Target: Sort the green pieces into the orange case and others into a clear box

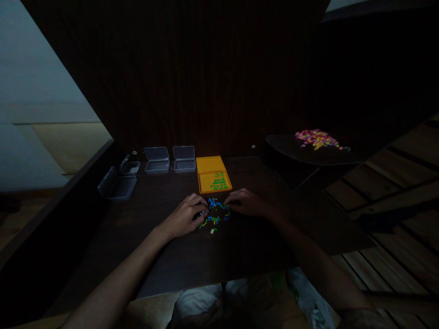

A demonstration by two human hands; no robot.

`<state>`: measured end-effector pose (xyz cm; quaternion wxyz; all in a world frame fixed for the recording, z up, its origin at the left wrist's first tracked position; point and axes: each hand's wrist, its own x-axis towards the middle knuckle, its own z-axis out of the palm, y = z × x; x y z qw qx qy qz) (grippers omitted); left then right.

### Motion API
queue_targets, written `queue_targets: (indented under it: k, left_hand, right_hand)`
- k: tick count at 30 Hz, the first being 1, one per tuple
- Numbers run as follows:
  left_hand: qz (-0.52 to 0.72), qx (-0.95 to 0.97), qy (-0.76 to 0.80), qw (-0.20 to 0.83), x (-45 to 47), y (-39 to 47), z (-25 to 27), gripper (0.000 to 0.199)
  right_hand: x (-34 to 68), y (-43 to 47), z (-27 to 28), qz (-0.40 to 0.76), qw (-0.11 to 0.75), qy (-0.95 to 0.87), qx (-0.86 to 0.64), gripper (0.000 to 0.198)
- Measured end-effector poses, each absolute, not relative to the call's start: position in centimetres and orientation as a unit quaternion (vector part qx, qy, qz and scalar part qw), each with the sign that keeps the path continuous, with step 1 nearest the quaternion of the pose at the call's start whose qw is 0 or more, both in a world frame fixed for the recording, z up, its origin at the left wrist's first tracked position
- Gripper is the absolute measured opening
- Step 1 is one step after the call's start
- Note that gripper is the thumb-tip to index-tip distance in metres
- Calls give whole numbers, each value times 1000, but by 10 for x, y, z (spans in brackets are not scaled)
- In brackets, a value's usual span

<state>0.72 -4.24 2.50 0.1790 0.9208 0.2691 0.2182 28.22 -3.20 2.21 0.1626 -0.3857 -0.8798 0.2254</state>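
A loose ring of small blue, green and yellow toy bricks (216, 219) lies on the dark tabletop between my hands. My left hand (190, 214) rests at the left side of the bricks, its fingers curved and apart, with the tips among them. From the right, my right hand (247, 202) reaches in with its fingers close together over the far right bricks; whatever is between the fingertips is too small to make out. One pale brick (212, 231) lies nearest to me. Just beyond the bricks stands an open yellow box (205, 186), with several green bricks (219, 183) laid in its tray.
Several clear plastic boxes stand with lids raised, including one at the back (184, 165) and one at the left (123, 188). A raised dark shelf (291, 151) at right bears a heap of pink and yellow pieces (317, 138). The dark tabletop (164, 269) ends near my lap.
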Motion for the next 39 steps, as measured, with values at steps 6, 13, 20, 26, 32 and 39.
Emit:
queue_targets:
  k: [6, 13, 20, 26, 32, 39]
  left_hand:
    - [213, 922, 271, 178, 7, -43, 25, 15]
    - [213, 922, 269, 180, 7, -43, 25, 16]
    - [213, 920, 271, 185, 7, -44, 25, 13]
    - [216, 921, 271, 180, 7, -44, 24, 13]
    - [220, 920, 267, 186, 8, -45, 26, 15]
    - [215, 925, 260, 175, 8, -45, 22, 16]
  right_hand:
    - [278, -32, 26, 260, 180, -864, -392, 19]
    - [279, -32, 29, 327, 201, -820, -424, 27]
    - [290, -29, 27, 223, 175, -841, -460, 22]
    - [295, -30, 20, 135, 148, -852, -484, 19]
    - [297, -33, 20, 85, 109, -856, -498, 21]
    - [298, -35, 16, 55, 98, -844, -524, 24]
